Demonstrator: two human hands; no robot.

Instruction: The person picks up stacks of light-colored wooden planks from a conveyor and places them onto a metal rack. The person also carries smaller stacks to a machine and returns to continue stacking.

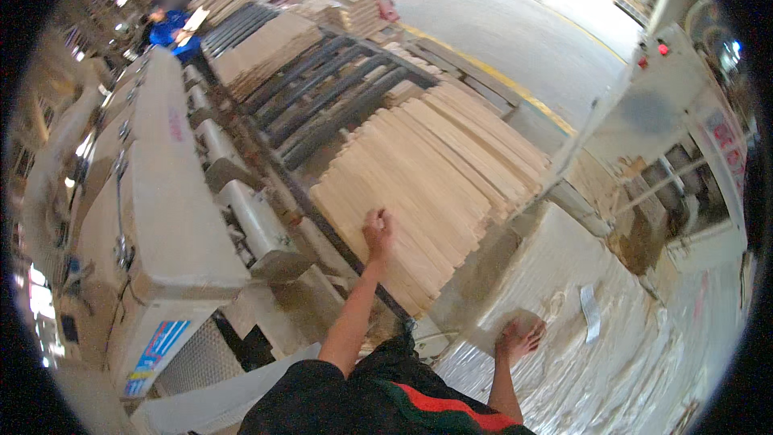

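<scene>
My left hand (378, 232) is over the near left part of a wide layer of pale wooden strips (427, 169). Its fingers are loosely curled with a gap between them, slightly blurred, and nothing shows in them. Whether it touches the wood I cannot tell. The strips lie side by side, their ends uneven. To the right, my right hand (519, 338) has its fingers spread and holds nothing. It is at the near side of a stack wrapped in clear plastic (580, 362), and a small white label (590, 314) sits on the wrap.
Dark rollers (322, 97) run beyond the strips, with more wood stacks (266, 52) on them. A long beige machine (177, 201) lines the left. On the right stands a machine cabinet (644, 113) with a red button. A person in blue (175, 32) holds a board at far left.
</scene>
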